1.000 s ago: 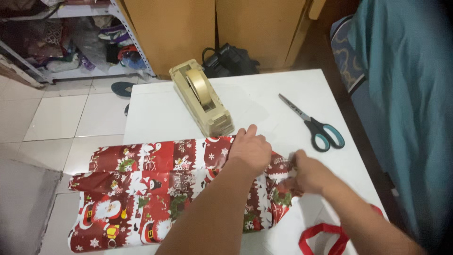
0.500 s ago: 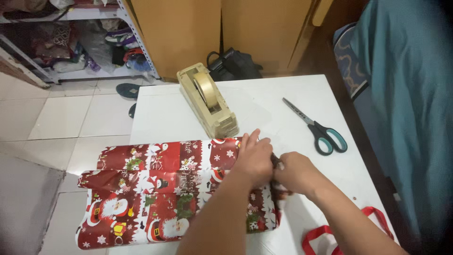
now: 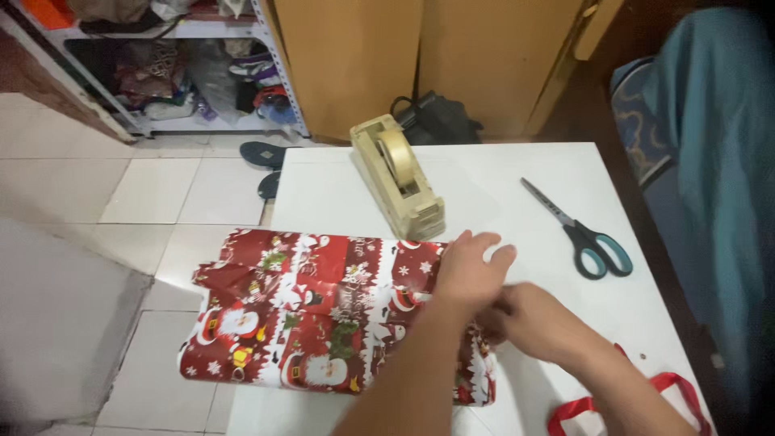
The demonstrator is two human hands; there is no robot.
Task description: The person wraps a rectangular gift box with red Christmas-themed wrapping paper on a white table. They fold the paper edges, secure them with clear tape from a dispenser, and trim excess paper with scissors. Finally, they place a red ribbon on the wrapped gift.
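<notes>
- Our left hand lies flat, fingers spread, on the red festive-print paper-wrapped parcel at the white table's left edge.
- Our right hand is at the parcel's right end; grip not discernible.
- Beige tape dispenser just behind; teal-handled scissors right.

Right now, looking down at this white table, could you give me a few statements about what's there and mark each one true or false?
1. The left hand rests on the red wrapped parcel. True.
2. The scissors are in the right hand. False: they lie on the table, apart from both hands.
3. The beige tape dispenser stands beyond the parcel. True.
4. The parcel's paper is plain blue. False: it is red with festive figures.
5. A red ribbon lies near the table's front right corner. True.
</notes>
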